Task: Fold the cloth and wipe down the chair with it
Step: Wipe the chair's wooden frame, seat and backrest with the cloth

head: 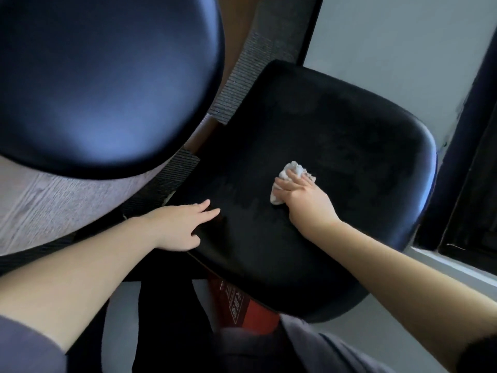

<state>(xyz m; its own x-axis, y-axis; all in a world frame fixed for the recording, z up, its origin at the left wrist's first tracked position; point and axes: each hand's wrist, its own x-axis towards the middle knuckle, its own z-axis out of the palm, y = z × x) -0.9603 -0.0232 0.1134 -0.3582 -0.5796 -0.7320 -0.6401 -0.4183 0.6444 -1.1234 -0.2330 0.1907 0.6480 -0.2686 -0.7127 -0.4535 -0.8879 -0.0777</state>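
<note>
"Chair seat (336, 125) first: how did it lie?"

"Dark and broad, it filled the middle of the view. A second, blue-black chair (102, 76) crowded it on the left, and a pale wall (390, 36) stood beyond its far rim."

"And the hands?"

"The right hand (304, 195) was well in over the seat. The left hand (177, 227) rested at the near-left edge, its fingers (209, 211) straight and slightly spread, holding nothing."

"Where was the cloth?"

"The cloth (294, 168) sat bunched under the right hand, right of centre. It poked out past the fingertips on the far side and beside the palm on the near-left, so its long axis ran along the hand. The right fingers (298, 181) lay flat and close together, pressing it down."

"Room to wipe?"

"Plenty, I judged: bare seat lay far and right of the cloth, up to the rounded rim."
</note>
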